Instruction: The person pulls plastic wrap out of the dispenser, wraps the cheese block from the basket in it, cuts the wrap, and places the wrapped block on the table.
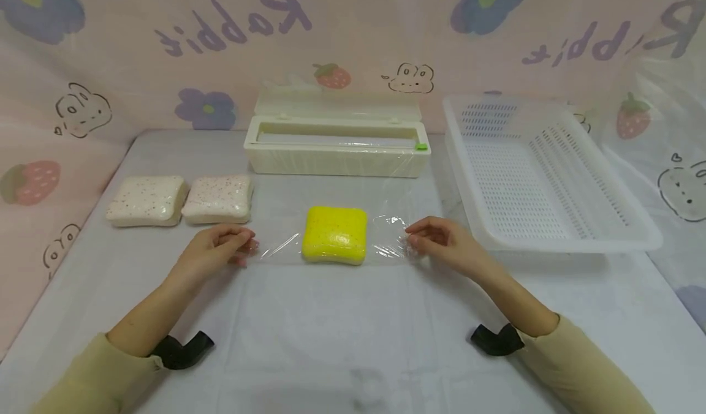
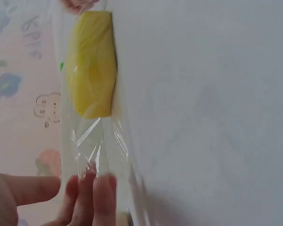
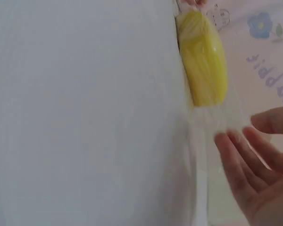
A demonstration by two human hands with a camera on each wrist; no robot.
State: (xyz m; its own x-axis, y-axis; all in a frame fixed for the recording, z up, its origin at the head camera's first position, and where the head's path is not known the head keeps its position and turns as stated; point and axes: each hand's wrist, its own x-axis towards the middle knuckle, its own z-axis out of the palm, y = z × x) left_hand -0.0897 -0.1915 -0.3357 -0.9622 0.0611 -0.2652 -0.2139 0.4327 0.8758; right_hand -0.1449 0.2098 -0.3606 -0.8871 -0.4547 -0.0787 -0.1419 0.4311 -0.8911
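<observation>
A yellow, pillow-shaped block (image 1: 334, 235) with a speckled top rests in the middle of the table. Clear cling film (image 1: 281, 242) stretches from the dispenser at the back and covers the block, with shiny creases on both sides. At the film's left edge is my left hand (image 1: 212, 247), its fingertips at the film and its thumb apart from the fingers in the left wrist view. My right hand (image 1: 455, 245) is at the right edge, thumb spread away from extended fingers (image 3: 236, 162) in the right wrist view. Neither hand grips the block.
The white cling film dispenser (image 1: 336, 161) stands behind the block, lid raised, a green slider (image 1: 421, 147) at its right end. Two pale speckled blocks (image 1: 148, 201) (image 1: 218, 199) lie side by side at left. A white perforated basket (image 1: 557, 242) stands at right.
</observation>
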